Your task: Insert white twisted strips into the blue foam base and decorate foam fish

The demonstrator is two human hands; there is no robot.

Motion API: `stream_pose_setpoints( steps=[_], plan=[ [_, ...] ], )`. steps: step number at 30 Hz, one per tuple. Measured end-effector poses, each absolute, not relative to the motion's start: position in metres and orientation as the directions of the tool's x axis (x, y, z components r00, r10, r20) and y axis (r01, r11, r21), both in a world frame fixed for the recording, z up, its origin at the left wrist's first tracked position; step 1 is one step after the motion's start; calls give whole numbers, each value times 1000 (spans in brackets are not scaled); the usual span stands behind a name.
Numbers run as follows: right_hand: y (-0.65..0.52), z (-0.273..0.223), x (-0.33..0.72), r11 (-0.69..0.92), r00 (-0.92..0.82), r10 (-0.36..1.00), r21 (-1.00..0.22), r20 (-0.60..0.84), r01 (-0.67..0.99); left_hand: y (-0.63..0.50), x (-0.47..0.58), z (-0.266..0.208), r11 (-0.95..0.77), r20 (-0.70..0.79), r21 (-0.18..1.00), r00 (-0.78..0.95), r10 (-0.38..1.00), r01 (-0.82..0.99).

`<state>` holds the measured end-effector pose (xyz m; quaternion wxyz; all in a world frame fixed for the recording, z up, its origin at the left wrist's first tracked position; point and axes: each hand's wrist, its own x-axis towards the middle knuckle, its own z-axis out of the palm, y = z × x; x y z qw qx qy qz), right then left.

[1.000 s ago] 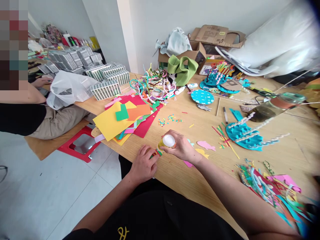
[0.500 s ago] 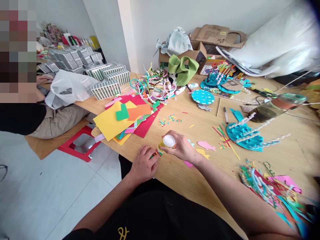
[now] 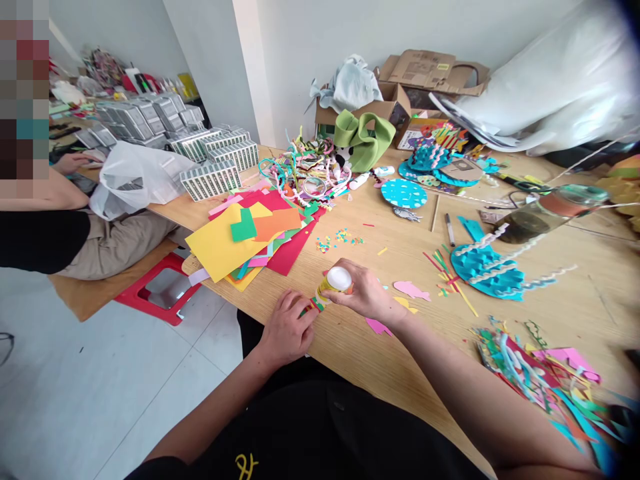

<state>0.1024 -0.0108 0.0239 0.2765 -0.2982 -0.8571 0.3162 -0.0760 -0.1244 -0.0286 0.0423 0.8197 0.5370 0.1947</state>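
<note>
In my right hand (image 3: 361, 293) is a thick glue stick (image 3: 340, 280) with a yellow label and a round white end facing up. Its lower end meets a small piece of coloured paper (image 3: 314, 305) showing red and green, near the front edge of the table. My left hand (image 3: 290, 328) rests there with bent fingers, holding the paper down and hiding most of it. Just right of my right hand lie paper fish: a pink one (image 3: 411, 290), a yellow one (image 3: 404, 304) and a darker pink one (image 3: 379, 327), partly covered by my wrist.
Coloured paper sheets (image 3: 215, 243) are stacked at left. Confetti bits (image 3: 342, 236), paper strips (image 3: 453, 283) and a blue decorated disc (image 3: 487, 273) lie ahead and right. Scraps (image 3: 540, 380) pile at right, near a tilted bottle (image 3: 555, 213). Another person (image 3: 45, 237) sits at far left.
The glue stick tilts a little more, showing more of its yellow label and the paper beneath it. My left hand stays in place. The view shifts slightly.
</note>
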Motion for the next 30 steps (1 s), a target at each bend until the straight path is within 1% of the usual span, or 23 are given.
stream_pose_setpoints(
  steps=[3,5,9,14,21,30],
  plan=[
    [-8,29,106,588,-693,690,-722,212,365,-124,-76,-29,-419,278,285,344,897,862],
    [-6,32,108,588,-722,668,-723,179,364,-124,-76,-30,-419,286,291,340,896,860],
    [-4,35,111,616,-760,628,-705,169,352,-124,-76,-31,-414,283,285,337,898,865],
    [-8,33,110,587,-741,656,-714,144,381,-124,-76,-30,-416,290,292,335,897,861],
    [-13,30,112,581,-741,645,-750,187,316,-124,-76,-31,-420,292,289,338,895,860],
    [-14,29,111,578,-732,655,-747,184,330,-125,-77,-31,-420,289,287,340,895,861]
  ],
)
